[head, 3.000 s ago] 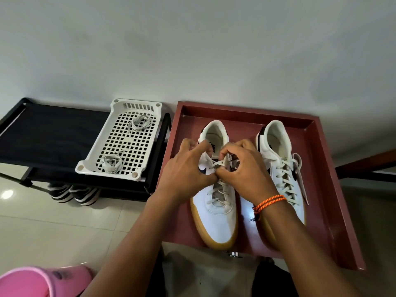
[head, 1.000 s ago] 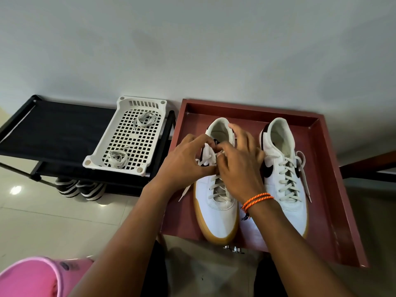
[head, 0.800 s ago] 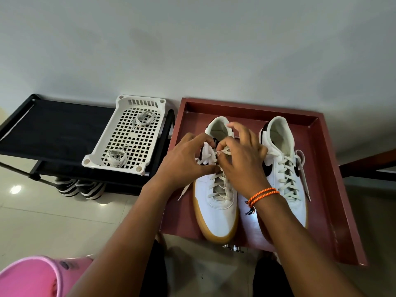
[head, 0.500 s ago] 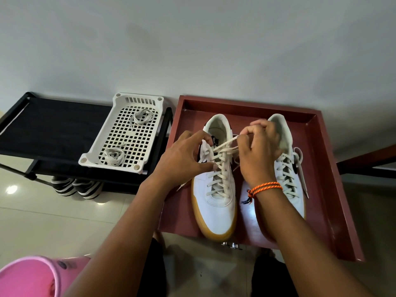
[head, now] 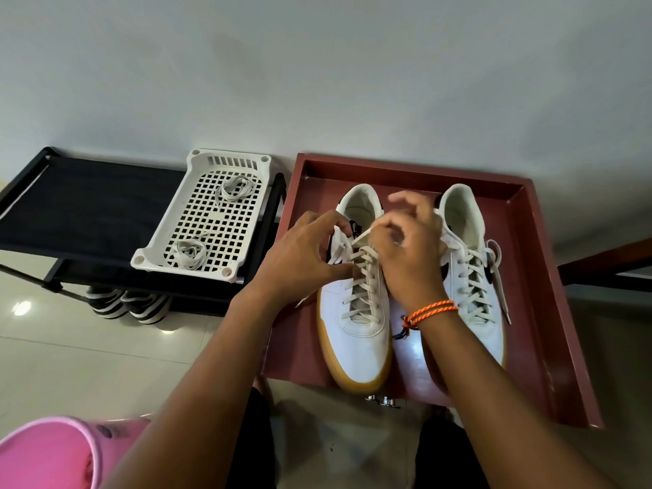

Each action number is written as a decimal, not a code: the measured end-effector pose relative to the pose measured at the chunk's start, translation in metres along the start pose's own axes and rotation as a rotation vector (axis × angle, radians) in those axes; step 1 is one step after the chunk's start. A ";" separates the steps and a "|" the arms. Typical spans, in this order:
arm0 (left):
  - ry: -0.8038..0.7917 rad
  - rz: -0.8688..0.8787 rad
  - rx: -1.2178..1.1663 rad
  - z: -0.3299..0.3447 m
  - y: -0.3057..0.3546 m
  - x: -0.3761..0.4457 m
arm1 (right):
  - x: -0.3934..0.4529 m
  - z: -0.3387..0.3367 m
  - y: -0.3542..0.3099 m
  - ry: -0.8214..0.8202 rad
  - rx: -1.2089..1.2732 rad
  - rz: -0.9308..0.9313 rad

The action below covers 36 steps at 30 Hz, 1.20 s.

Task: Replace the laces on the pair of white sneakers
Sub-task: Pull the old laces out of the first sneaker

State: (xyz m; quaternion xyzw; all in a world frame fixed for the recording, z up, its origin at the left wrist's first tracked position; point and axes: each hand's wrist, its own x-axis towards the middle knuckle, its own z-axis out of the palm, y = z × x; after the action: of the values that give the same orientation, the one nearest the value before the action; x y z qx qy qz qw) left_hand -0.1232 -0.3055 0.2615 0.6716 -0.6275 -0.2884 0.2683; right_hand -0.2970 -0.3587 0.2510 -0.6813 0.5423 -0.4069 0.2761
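Between both hands (head: 307, 255) (head: 409, 255), lace (head: 363, 235) atop left sneaker (head: 356, 333)

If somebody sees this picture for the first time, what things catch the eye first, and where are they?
Two hands meet at the centre: the left hand holds the left sneaker by its eyelets, while the right hand pinches its lace. Both sneakers stand in a dark red tray. To the left, a white basket holds two coiled laces.

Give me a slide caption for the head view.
Both hands, left hand and right hand, work the lace at the left sneaker top.
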 end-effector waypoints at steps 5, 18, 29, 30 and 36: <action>0.003 0.005 -0.007 0.000 -0.003 0.000 | 0.006 -0.009 0.000 0.151 -0.033 0.031; -0.002 0.001 -0.009 -0.001 -0.001 0.000 | -0.004 -0.001 -0.005 0.018 -0.187 -0.110; 0.045 0.032 0.002 -0.001 -0.002 0.000 | -0.013 0.005 -0.004 -0.165 -0.353 -0.193; 0.048 0.033 0.000 -0.001 -0.001 -0.001 | -0.013 0.006 -0.003 -0.161 -0.351 -0.188; 0.053 0.031 -0.003 0.000 0.000 -0.001 | -0.008 0.000 -0.005 -0.101 -0.255 -0.216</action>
State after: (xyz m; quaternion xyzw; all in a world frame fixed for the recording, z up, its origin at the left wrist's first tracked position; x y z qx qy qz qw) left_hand -0.1232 -0.3041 0.2619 0.6687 -0.6302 -0.2672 0.2902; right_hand -0.2952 -0.3498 0.2532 -0.7848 0.4983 -0.3273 0.1691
